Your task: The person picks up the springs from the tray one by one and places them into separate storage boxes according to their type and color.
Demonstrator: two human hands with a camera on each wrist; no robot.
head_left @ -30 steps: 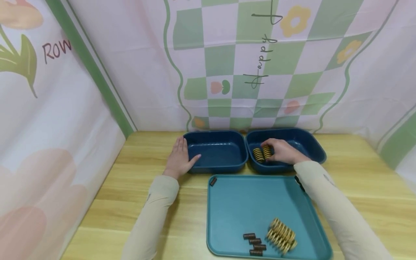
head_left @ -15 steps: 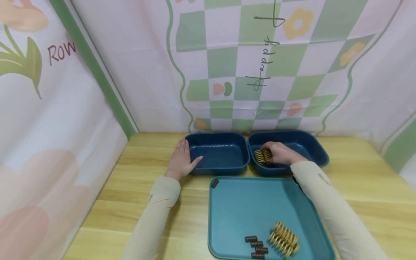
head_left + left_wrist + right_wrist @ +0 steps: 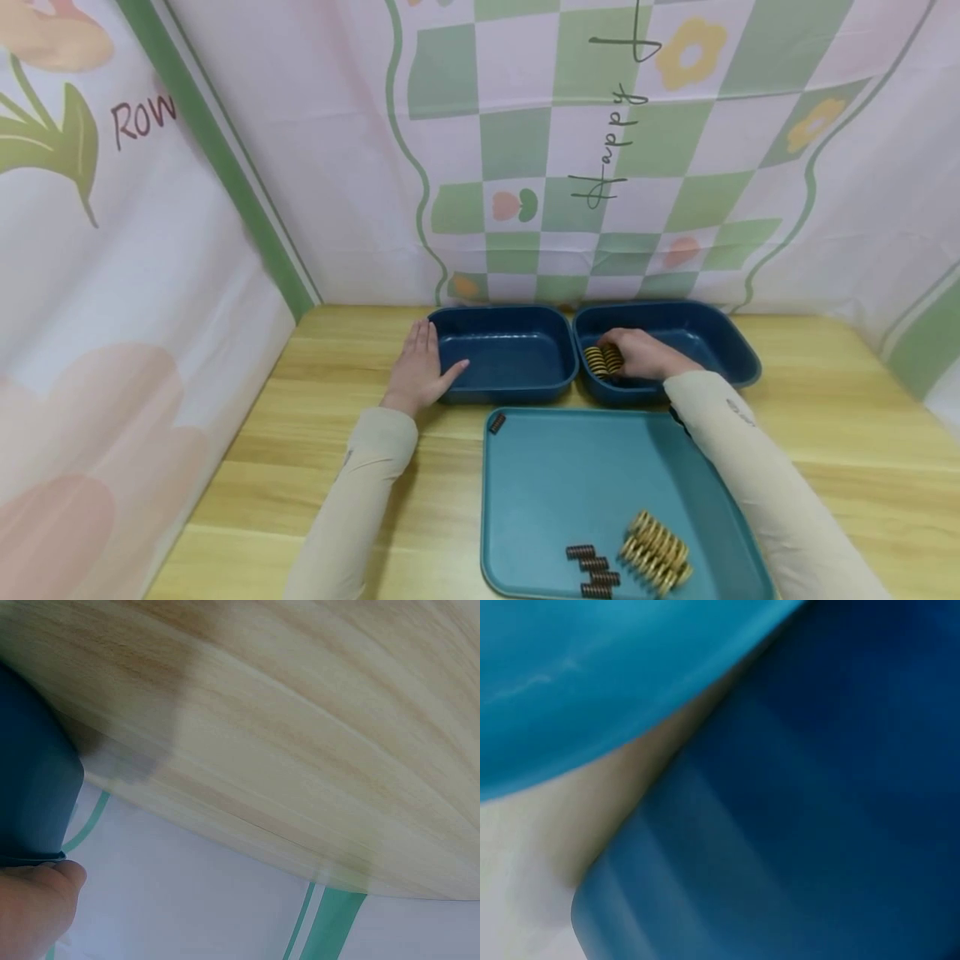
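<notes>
My right hand (image 3: 641,354) reaches into the right dark-blue bin (image 3: 708,337) and pinches a gold coil spring (image 3: 613,359) by its ends. Another gold spring (image 3: 596,362) stands close against it, near the bin's left wall. My left hand (image 3: 417,367) rests on the left rim of the left dark-blue bin (image 3: 498,354), fingers straight and thumb over the inside. In the left wrist view, fingertips (image 3: 56,889) touch that bin's edge. The right wrist view shows only blue bin and tray surfaces; its hand is hidden.
A teal tray (image 3: 570,475) lies in front of the bins. It holds a cluster of larger gold springs (image 3: 656,552), several small dark springs (image 3: 595,564) and a lone dark spring (image 3: 497,423) in its far left corner. A printed cloth (image 3: 360,208) hangs behind the table.
My right hand has shifted slightly left inside the right bin, bringing its spring against the other one. The left hand stays on the rim. The head view has moved a little.
</notes>
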